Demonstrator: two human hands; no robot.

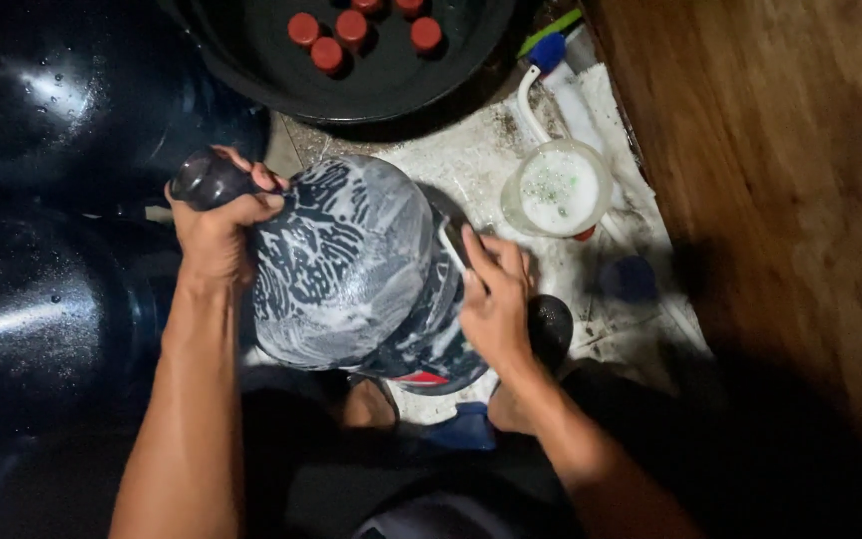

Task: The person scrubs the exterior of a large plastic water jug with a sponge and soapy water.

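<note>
Lying on its side across the floor, centre of the head view: large soapy water jug (351, 265), streaked with white foam. Left hand (216, 235) wrapped tight round its neck. Right hand (496, 299), fingers pressed together, flat on its lower flank. Above: black basin (251, 45) with red caps (351, 27). Right: foamy plastic cup (558, 190). Left, close alongside: dark wet jugs (42, 299). Far right: wooden wall (780, 170).

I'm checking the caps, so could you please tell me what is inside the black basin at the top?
Five red caps lie in the black basin, apparently in shallow water. Its upper part is out of frame, so more may be there.
</note>
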